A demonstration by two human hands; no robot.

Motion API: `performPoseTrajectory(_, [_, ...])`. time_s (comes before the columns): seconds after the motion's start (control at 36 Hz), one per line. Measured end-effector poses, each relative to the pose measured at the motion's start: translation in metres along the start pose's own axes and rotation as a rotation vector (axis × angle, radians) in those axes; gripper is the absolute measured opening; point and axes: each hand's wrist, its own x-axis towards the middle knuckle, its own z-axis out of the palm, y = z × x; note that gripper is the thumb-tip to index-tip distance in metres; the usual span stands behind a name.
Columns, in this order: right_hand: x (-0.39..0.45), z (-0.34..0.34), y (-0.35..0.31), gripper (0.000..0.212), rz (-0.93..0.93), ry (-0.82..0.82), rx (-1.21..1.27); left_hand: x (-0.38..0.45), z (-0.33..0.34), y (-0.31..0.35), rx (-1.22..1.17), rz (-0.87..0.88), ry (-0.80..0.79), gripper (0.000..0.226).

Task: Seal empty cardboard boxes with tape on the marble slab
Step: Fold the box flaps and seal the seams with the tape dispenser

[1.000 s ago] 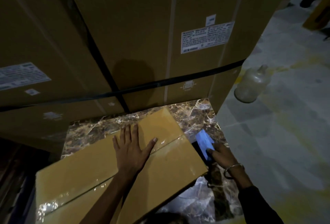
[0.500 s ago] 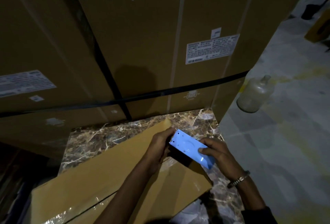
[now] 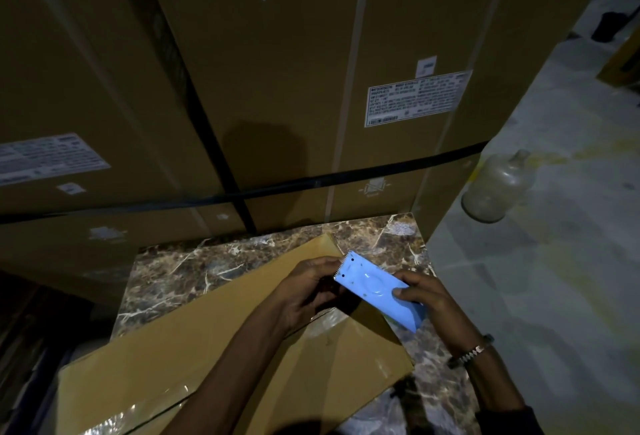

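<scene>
Saw right hand (image 3: 431, 299) gripping blue tape dispenser (image 3: 375, 290); left hand (image 3: 308, 290) curled at its toothed end, over cardboard box (image 3: 214, 341) on worktop (image 3: 180, 268).

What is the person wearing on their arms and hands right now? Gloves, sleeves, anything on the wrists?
Both hands are bare, no gloves. The right hand has a metallic link bracelet at the wrist and a dark sleeve pushed up toward the elbow. The left hand has a bare forearm with no wristwear in view.
</scene>
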Motion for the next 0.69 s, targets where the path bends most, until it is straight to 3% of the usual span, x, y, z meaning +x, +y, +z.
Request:
performPoseTrajectory(0.22, [0.002, -0.003, -0.002, 0.05, 0.055, 0.031, 0.073, 0.002, 0.002, 0.004, -0.161, -0.121, -0.017, 0.022])
performPoseTrajectory(0.33, [0.001, -0.004, -0.003, 0.066, 0.071, 0.057, 0.067, 0.002, -0.002, 0.003, -0.211, -0.161, -0.086, 0.026])
performPoseTrajectory(0.53, [-0.002, -0.004, -0.006, 0.068, 0.104, 0.07, 0.067, 0.005, -0.006, -0.006, -0.307, -0.192, -0.142, 0.024])
performPoseTrajectory(0.69, [0.002, -0.001, -0.014, 0.051, 0.144, 0.05, 0.023, 0.02, -0.015, 0.01, 0.112, -0.095, -0.047, 0.021])
